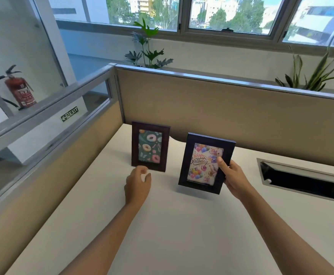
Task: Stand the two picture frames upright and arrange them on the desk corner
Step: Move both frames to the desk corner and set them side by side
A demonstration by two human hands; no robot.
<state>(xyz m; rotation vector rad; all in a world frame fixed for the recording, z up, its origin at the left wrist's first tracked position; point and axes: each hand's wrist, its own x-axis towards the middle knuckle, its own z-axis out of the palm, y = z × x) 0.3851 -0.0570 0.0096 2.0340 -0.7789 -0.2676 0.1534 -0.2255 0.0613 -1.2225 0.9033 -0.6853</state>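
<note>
Two bare forearms reach up from the lower edge over the pale bench [182, 235], which lies bare across the lower half of the picture. At centre the left hand [137, 185] hovers loosely curled, holding nothing, just below the brown wooden frame with a doughnut print [150, 146], which stands upright near the corner where the beige partitions [221, 108] meet. Right of centre, the right hand [234, 178] grips the right edge of the dark navy frame with a birthday card [204, 163], tilted, beside a steel-rimmed cable slot [301, 175].
</note>
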